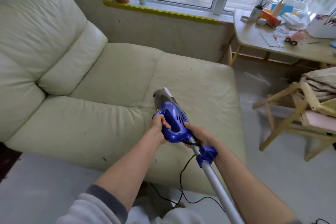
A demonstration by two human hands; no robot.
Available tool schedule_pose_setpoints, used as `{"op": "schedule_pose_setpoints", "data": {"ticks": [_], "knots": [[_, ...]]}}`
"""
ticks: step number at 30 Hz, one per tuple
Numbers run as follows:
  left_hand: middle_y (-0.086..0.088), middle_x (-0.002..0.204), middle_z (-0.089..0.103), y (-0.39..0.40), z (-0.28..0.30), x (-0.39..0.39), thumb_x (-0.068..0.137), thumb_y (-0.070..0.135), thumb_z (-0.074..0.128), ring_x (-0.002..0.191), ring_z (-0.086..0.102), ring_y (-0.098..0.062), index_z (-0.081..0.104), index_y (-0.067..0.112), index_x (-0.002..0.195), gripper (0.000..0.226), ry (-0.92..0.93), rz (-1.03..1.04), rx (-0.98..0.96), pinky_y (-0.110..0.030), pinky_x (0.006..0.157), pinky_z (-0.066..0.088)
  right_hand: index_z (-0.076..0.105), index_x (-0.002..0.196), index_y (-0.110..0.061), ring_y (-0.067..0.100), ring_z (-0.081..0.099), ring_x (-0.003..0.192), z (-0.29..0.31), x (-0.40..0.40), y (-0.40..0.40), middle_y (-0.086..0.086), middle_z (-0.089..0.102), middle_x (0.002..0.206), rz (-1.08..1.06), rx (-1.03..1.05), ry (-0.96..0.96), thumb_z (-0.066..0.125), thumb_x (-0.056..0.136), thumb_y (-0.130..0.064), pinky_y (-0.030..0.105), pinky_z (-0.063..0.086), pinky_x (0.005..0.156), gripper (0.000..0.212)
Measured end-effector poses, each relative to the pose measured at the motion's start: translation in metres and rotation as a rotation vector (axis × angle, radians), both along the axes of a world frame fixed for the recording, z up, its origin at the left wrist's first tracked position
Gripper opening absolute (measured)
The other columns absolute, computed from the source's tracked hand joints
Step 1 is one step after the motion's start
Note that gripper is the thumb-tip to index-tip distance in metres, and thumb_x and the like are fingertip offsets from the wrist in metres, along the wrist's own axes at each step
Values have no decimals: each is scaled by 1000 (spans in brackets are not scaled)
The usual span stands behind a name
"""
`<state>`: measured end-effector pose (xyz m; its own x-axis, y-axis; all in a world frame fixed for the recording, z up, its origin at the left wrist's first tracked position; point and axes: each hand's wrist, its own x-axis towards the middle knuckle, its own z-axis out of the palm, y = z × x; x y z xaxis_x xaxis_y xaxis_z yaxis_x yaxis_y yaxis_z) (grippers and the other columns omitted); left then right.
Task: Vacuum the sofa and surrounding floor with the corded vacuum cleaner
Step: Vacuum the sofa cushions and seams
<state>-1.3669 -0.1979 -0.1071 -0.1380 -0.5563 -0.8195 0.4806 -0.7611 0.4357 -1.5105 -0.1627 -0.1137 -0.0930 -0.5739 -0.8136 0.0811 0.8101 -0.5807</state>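
Head view: blue corded vacuum cleaner (171,114) angled down onto the cream leather sofa (112,82) seat, nozzle touching the cushion. Left hand (160,125) curled round the blue loop handle, right hand (198,135) wrapped round the silver tube (216,185) just behind the motor body. Black cord (181,174) trailing down to the pale floor (269,178), wooden table (254,42) beside the window.

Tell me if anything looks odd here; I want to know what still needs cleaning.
Dark specks and crumbs dot the sofa seat around the vacuum cleaner, which both hands hold, left and right. Its cord trails loose over the floor by the sofa's front edge, a possible snag.
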Motion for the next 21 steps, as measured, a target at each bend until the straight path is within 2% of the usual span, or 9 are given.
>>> {"op": "schedule_pose_setpoints", "data": {"ticks": [11, 21], "knots": [[5, 40, 31, -10, 0, 47, 80, 2, 34, 27, 28, -6, 36, 13, 61, 22, 32, 119, -9, -12, 32, 29, 56, 103, 0, 18, 58, 38, 4, 46, -23, 10, 64, 54, 125, 11, -22, 57, 97, -34, 23, 48, 37, 35], [5, 39, 31, -34, -1, 70, 79, 2, 35, 27, 28, -7, 35, 13, 60, 23, 1, 71, -13, -11, 33, 30, 56, 105, 1, 18, 59, 40, 5, 68, -40, 9, 63, 57, 109, -12, -24, 58, 96, -33, 23, 48, 38, 35]]}}
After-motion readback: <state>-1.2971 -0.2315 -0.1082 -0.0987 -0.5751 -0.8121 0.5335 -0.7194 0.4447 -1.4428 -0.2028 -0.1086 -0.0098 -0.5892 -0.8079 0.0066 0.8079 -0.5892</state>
